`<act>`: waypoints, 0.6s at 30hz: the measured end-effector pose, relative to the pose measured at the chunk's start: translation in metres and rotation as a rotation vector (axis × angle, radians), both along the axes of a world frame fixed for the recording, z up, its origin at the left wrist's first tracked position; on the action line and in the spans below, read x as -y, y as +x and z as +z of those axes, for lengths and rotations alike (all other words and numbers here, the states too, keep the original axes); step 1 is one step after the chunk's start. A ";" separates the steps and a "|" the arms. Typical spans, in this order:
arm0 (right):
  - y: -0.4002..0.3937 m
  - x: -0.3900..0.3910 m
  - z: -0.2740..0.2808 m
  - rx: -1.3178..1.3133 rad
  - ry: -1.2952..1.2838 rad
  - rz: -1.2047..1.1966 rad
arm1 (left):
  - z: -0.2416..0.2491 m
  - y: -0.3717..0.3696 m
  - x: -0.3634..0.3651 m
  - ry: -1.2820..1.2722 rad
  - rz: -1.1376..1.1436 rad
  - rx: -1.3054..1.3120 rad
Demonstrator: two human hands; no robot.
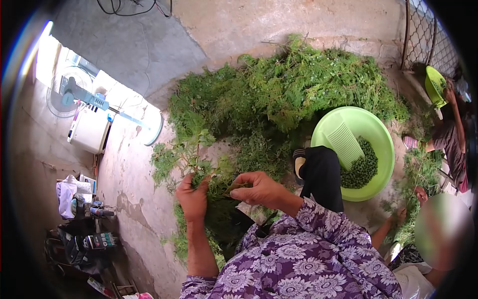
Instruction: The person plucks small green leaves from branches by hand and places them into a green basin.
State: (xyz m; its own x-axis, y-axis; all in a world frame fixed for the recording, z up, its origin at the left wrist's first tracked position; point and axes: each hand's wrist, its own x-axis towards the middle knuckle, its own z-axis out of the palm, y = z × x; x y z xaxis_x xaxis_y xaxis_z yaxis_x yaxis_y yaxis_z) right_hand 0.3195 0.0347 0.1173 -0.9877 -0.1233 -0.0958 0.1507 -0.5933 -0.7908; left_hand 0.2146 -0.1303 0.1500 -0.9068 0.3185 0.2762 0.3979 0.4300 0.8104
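Note:
My left hand (193,198) is closed on a leafy green branch (199,149) in front of my body. Just to its right, my right hand (259,189) has its thumb and fingers pinched together; what they hold, if anything, is too small to name. More foliage lies below and between the hands. Beyond them spreads a large heap of green branches (298,89). A light green basin (386,144) with a ribbed washboard section stands to the right, with small round green fruits (362,167) inside.
A standing fan (69,94) and a white box (89,130) are at the left, above a dark bag (74,241) and other items. Two people sit at the right, one bare arm (457,112) near a smaller green basin (434,85). Wire mesh (420,35) stands behind.

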 end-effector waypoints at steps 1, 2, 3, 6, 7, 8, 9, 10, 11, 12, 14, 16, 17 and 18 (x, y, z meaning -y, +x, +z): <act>0.000 0.000 0.003 -0.001 0.103 -0.005 | 0.000 0.001 0.000 0.000 0.000 0.000; 0.000 0.001 0.002 -0.001 0.103 -0.005 | 0.000 0.002 -0.001 -0.005 0.006 0.026; -0.001 0.003 -0.001 -0.053 0.169 -0.020 | 0.000 0.003 -0.002 -0.011 0.012 0.052; -0.002 0.006 -0.007 -0.176 0.316 -0.076 | -0.008 -0.001 -0.001 0.074 -0.012 0.041; -0.001 0.005 -0.003 -0.248 0.398 -0.117 | -0.009 -0.001 -0.001 0.074 -0.012 0.042; 0.002 0.004 -0.001 -0.248 0.398 -0.117 | -0.009 -0.002 -0.001 0.030 0.013 0.048; 0.008 0.003 0.002 -0.177 0.334 -0.045 | -0.010 -0.002 0.000 -0.015 0.038 0.055; 0.013 0.000 0.008 -0.104 0.269 0.027 | -0.009 -0.003 0.002 -0.016 0.038 0.057; 0.017 -0.005 0.012 -0.103 0.269 0.027 | -0.007 -0.007 0.005 -0.025 0.058 0.056; 0.020 -0.012 0.014 -0.080 0.196 0.036 | -0.006 -0.010 0.008 -0.035 0.078 0.056; 0.021 -0.024 0.014 -0.053 0.122 0.042 | -0.008 -0.012 0.013 -0.021 0.070 0.088; 0.017 -0.030 0.008 -0.033 -0.036 -0.077 | -0.011 -0.011 0.017 -0.007 0.066 0.114; 0.013 -0.030 0.003 -0.036 -0.036 -0.078 | -0.013 -0.010 0.016 -0.025 0.060 0.124; 0.007 -0.030 -0.006 0.038 -0.118 -0.113 | -0.015 -0.009 0.014 -0.041 0.055 0.134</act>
State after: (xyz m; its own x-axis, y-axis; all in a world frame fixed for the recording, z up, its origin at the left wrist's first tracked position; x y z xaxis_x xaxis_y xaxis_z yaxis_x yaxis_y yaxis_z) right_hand 0.3266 0.0651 0.1115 -0.9919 -0.0238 -0.1251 0.1062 -0.6967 -0.7095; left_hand 0.2054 -0.1445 0.1353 -0.9510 0.2761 0.1394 0.2626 0.4823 0.8357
